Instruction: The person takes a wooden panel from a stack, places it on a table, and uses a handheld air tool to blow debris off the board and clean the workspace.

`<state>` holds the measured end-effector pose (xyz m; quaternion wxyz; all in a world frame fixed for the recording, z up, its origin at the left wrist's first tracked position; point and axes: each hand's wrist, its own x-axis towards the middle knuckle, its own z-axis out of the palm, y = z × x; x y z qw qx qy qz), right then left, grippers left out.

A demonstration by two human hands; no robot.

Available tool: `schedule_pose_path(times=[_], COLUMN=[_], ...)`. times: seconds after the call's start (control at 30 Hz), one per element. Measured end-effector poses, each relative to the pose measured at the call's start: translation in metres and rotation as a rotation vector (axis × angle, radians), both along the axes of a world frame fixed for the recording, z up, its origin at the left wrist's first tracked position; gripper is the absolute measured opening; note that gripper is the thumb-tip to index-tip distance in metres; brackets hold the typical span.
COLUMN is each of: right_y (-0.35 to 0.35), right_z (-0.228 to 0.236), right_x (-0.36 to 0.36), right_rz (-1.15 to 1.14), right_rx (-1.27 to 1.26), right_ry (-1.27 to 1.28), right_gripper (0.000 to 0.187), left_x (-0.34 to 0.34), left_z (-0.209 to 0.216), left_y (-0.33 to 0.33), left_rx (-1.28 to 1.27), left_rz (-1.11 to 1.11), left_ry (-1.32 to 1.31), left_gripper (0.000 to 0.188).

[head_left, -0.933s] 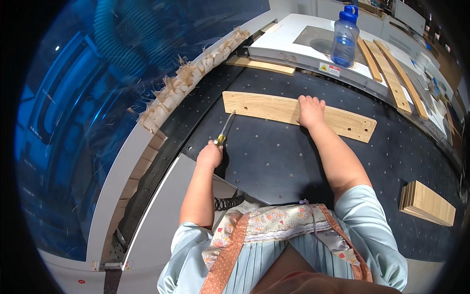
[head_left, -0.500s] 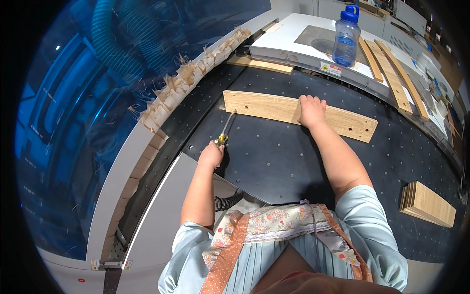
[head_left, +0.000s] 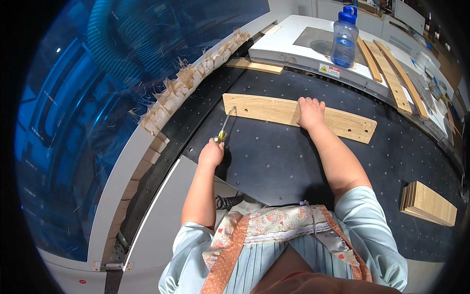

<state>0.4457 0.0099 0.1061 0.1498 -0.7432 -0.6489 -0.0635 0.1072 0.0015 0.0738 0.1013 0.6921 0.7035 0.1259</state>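
My left hand (head_left: 211, 153) is closed around a yellow air blow gun (head_left: 221, 136) with a thin, bent metal nozzle. The nozzle's tip is over the left end of a light wooden board (head_left: 274, 109), beside a drilled hole; whether it touches the wood I cannot tell. My right hand (head_left: 312, 113) grips the board a little right of its middle, fingers over the far edge. More drilled holes show near the board's right end. The board lies on a black work table (head_left: 264, 166) dotted with small studs.
Several short boards (head_left: 428, 203) are stacked at the right. A wooden strip (head_left: 254, 65) lies at the back. Beyond it, a white machine bed (head_left: 289, 36) carries a blue-capped water bottle (head_left: 345, 39) and long wooden strips (head_left: 391, 73). A blue machine cover (head_left: 98, 98) with frayed flaps borders the left.
The nozzle tip has moved slightly up onto the board's left end. At the back, the wooden strip's right end now shows farther left. My right hand keeps its place on the board.
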Motion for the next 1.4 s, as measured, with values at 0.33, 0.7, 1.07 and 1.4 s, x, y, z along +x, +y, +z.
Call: schedule_pose_path(times=[0.33, 0.7, 1.07, 1.4], right_y=[-0.001, -0.001, -0.023, -0.034], right_z=[0.001, 0.001, 0.052, 0.098], right_x=[0.001, 0.003, -0.008, 0.037], right_rz=[0.005, 0.002, 0.275, 0.461], right_rx=[-0.010, 0.038, 0.312, 0.800], right_ry=[0.013, -0.022, 0.193, 1.647], right_gripper=[0.034, 0.021, 0.033, 0.037], left_x=[0.012, 0.045, 0.082, 0.090], left_z=[0.025, 0.010, 0.023, 0.040], left_y=[0.007, -0.035, -0.100, -0.107], left_rx=[-0.026, -0.211, -0.086, 0.132], left_rz=[0.025, -0.294, -0.418, -0.347], left_ry=[-0.016, -0.055, -0.260, -0.159], left_gripper=[0.040, 0.037, 0.027, 0.028])
